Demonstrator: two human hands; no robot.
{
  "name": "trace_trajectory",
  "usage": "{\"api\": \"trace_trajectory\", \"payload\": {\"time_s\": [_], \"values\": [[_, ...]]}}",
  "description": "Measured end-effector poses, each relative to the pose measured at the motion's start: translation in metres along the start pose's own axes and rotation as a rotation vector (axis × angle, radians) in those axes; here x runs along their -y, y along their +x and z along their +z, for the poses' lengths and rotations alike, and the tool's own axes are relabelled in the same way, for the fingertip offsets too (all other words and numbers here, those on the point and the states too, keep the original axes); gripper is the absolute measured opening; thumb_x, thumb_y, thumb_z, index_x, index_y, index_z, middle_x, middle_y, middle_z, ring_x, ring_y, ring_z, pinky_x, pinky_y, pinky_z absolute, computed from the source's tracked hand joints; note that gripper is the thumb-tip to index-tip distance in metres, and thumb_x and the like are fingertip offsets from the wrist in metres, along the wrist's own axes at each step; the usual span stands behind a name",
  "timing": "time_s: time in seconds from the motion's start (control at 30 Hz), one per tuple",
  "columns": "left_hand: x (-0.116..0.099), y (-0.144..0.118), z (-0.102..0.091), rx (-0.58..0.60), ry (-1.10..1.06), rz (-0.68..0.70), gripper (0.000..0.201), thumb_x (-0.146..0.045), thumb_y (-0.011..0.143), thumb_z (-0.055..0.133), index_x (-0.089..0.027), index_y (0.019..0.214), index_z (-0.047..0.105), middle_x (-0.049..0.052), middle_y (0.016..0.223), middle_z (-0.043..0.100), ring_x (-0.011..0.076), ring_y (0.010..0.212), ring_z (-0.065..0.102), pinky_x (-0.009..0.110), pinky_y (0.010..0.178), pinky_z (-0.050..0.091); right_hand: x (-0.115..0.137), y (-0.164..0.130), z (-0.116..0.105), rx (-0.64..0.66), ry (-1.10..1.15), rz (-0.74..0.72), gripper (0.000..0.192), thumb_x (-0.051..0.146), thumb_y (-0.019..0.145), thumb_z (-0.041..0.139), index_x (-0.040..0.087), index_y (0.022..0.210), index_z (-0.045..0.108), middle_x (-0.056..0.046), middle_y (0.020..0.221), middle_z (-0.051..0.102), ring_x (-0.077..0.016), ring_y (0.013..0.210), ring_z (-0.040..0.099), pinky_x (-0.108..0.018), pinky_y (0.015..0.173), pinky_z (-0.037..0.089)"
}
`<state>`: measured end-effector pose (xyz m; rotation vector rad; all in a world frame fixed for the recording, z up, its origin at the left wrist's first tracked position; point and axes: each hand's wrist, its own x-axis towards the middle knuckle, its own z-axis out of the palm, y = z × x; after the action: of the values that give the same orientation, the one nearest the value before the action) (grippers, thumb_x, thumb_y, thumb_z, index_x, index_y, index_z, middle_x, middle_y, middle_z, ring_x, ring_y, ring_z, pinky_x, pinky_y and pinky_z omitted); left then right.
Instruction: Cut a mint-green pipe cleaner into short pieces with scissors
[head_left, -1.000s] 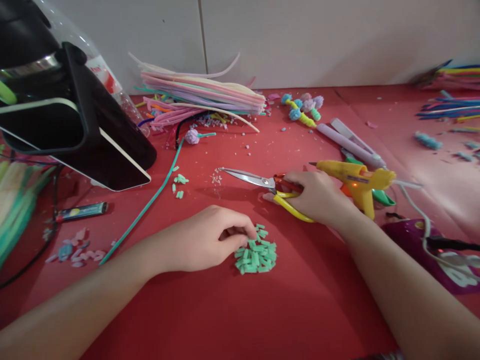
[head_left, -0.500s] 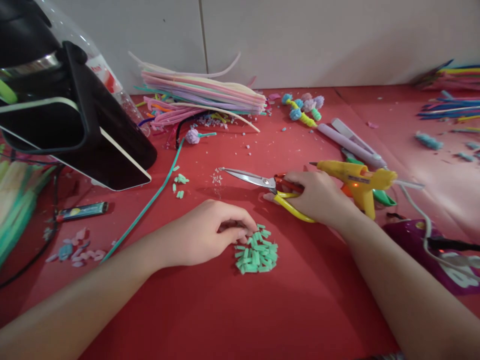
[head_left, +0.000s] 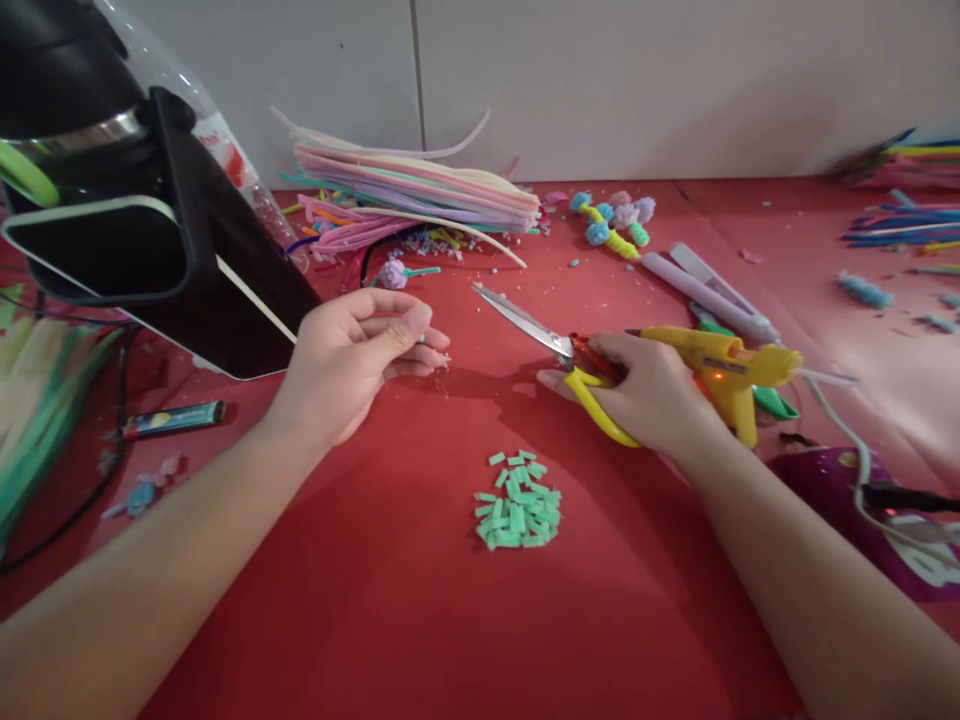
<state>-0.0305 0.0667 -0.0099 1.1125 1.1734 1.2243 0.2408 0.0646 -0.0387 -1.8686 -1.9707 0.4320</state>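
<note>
My left hand (head_left: 360,360) is raised over the table left of centre. Its thumb and fingers pinch a tiny green piece (head_left: 421,339), mostly hidden. A few pale fuzz scraps (head_left: 442,362) show by its fingertips. In my right hand (head_left: 645,390) are scissors (head_left: 529,328) with yellow and red handles. Their blades point to the upper left and look slightly apart. Between my forearms lies a pile of short green pipe cleaner pieces (head_left: 517,515), which neither hand touches.
A yellow hot glue gun (head_left: 694,350) lies beyond my right hand, near a lilac flat iron (head_left: 705,290). Pipe cleaner bundles (head_left: 420,185) lie at the back. A black tumbler (head_left: 247,270) and a lighter (head_left: 176,420) are on the left. A purple pouch (head_left: 817,490) is at right.
My left hand has moved from the green pile up and to the left, with its fingers pinched. The scissors have tilted, their tip rising to the upper right.
</note>
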Motion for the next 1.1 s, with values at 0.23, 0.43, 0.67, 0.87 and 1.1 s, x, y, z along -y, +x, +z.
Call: {"api": "trace_trajectory", "payload": {"time_s": [0.23, 0.43, 0.67, 0.87, 1.1], "values": [[0.015, -0.006, 0.009, -0.034, -0.059, -0.031, 0.016, -0.028, 0.084, 0.073, -0.014, 0.091, 0.072, 0.008, 0.097, 0.078, 0.0188, 0.095, 0.075, 0.037, 0.095, 0.059, 0.004, 0.000, 0.003, 0.007, -0.011, -0.064, 0.063, 0.073, 0.068, 0.067, 0.023, 0.057, 0.030, 0.005, 0.053, 0.032, -0.0106, 0.054, 0.026, -0.030, 0.053, 0.022], [0.020, -0.015, 0.007, -0.038, -0.080, -0.017, 0.015, -0.016, 0.079, 0.075, -0.013, 0.093, 0.072, 0.009, 0.099, 0.078, 0.0215, 0.106, 0.073, 0.040, 0.105, 0.054, 0.004, -0.001, 0.001, 0.001, -0.070, -0.098, 0.064, 0.079, 0.067, 0.062, 0.024, 0.056, 0.031, 0.003, 0.050, 0.034, -0.0115, 0.053, 0.028, -0.030, 0.053, 0.023], [0.024, -0.022, 0.005, -0.033, -0.022, -0.046, 0.023, -0.031, 0.085, 0.074, -0.015, 0.098, 0.064, 0.010, 0.097, 0.079, 0.0214, 0.091, 0.077, 0.037, 0.087, 0.062, 0.001, -0.005, -0.001, 0.021, -0.032, -0.065, 0.060, 0.073, 0.067, 0.068, 0.023, 0.060, 0.034, 0.004, 0.053, 0.036, -0.0109, 0.053, 0.029, -0.029, 0.052, 0.022], [0.027, -0.024, 0.008, -0.008, 0.056, -0.062, 0.027, -0.041, 0.085, 0.073, -0.017, 0.092, 0.066, 0.007, 0.088, 0.077, 0.0161, 0.071, 0.074, 0.024, 0.058, 0.061, 0.002, -0.004, 0.002, 0.012, -0.034, -0.134, 0.060, 0.075, 0.071, 0.064, 0.023, 0.059, 0.034, 0.006, 0.049, 0.032, -0.0103, 0.052, 0.025, -0.029, 0.055, 0.025], [0.035, -0.016, 0.002, 0.015, 0.039, -0.013, 0.024, -0.041, 0.090, 0.065, -0.018, 0.087, 0.068, 0.005, 0.077, 0.069, 0.0117, 0.058, 0.063, 0.021, 0.044, 0.049, 0.006, -0.003, 0.002, 0.045, -0.083, -0.160, 0.066, 0.087, 0.070, 0.053, 0.024, 0.058, 0.037, 0.004, 0.048, 0.037, -0.0120, 0.049, 0.032, -0.032, 0.057, 0.029]]}}
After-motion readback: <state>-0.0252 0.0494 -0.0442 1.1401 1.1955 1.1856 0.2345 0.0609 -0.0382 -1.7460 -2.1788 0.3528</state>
